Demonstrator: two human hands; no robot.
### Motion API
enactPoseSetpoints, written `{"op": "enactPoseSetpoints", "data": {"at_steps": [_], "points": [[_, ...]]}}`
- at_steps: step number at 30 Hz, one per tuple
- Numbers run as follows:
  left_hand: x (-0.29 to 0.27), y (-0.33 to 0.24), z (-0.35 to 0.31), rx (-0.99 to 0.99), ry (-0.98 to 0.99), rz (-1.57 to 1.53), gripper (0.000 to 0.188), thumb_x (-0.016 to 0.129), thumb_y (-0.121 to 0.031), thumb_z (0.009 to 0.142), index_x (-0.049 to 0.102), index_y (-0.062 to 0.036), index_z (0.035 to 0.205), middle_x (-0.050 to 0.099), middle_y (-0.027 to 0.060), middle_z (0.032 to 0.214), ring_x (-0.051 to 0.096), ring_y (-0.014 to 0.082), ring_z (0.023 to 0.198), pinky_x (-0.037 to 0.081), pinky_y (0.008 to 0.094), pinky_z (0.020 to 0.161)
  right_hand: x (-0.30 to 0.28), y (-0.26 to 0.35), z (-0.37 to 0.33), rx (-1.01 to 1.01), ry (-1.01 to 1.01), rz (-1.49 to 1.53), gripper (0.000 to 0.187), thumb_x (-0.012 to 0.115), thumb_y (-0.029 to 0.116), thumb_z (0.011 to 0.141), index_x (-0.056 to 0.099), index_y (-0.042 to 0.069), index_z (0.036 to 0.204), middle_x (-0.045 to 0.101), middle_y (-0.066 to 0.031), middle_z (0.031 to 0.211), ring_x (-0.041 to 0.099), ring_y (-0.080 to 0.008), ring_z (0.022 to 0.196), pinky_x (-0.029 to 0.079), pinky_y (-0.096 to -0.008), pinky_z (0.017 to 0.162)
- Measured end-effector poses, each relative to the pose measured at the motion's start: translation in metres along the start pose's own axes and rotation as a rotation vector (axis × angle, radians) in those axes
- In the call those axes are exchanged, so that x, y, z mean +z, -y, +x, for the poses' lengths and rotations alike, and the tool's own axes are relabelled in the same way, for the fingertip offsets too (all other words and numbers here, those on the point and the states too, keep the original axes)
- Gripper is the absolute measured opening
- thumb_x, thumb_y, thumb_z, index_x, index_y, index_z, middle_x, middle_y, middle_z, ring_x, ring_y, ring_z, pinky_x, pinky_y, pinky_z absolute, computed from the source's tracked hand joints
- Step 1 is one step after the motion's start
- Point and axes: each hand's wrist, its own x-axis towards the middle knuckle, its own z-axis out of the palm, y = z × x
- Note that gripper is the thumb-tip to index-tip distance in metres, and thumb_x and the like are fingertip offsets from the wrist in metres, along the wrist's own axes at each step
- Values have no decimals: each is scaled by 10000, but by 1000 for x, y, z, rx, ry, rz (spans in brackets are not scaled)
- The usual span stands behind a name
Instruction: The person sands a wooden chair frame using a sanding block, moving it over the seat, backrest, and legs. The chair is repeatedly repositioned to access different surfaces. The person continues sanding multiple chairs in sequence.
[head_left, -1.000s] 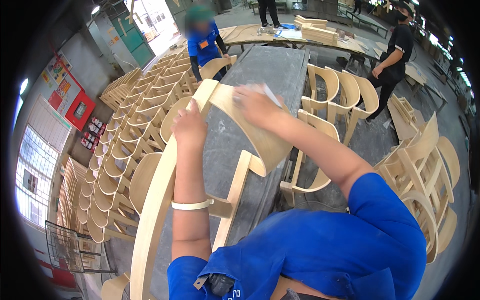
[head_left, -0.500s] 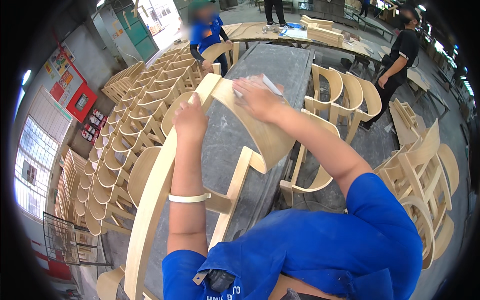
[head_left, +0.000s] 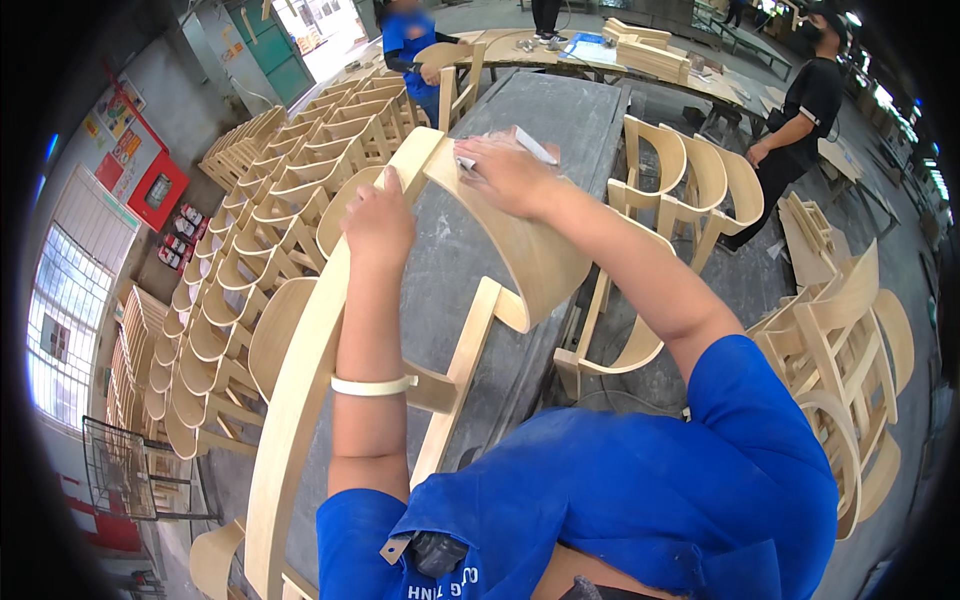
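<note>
In front of me a pale wooden chair frame rests tilted on a grey table [head_left: 540, 110]. My left hand [head_left: 380, 222] is wrapped round its long curved leg [head_left: 287, 440], near the upper joint; the thumb lies along the wood. With my right hand [head_left: 508, 178] I press a folded whitish sheet, seemingly sandpaper [head_left: 536, 146], onto the curved backrest [head_left: 535, 262], close to that joint. The fingers lie over the sheet and partly hide it. A second leg [head_left: 462, 375] rises from the near side to the backrest's lower end.
Rows of similar chair frames [head_left: 225, 345] fill the floor at left. More frames stand right of the table [head_left: 690, 175] and in a stack [head_left: 850, 350]. A co-worker in blue [head_left: 408, 45] handles a frame at the far end; a person in black [head_left: 805, 110] stands at right.
My hands keep almost the same places on the frame, while the view shifts slightly. The co-worker in blue has turned and raised their chair frame more upright on the table's far end.
</note>
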Motion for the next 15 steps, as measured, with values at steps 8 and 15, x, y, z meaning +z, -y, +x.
{"op": "enactPoseSetpoints", "data": {"at_steps": [8,15], "points": [[1,14,13,-28,30,-29,734,739,-289,790,382,-182,1423,558,153,1157,586,343,1048,515,461,810,-9,-16,-95,42,-209,92,464,567,266,922,510,77,1342,429,-102,1460,376,-299,1365,268,-444,1148],[4,3,12,-4,19,-3,774,750,-252,764,375,-159,1435,551,207,1198,610,406,1039,528,480,839,21,2,-11,-12,-94,-47,570,623,217,855,465,85,1386,407,-92,1479,339,-283,1389,239,-454,1151]]}}
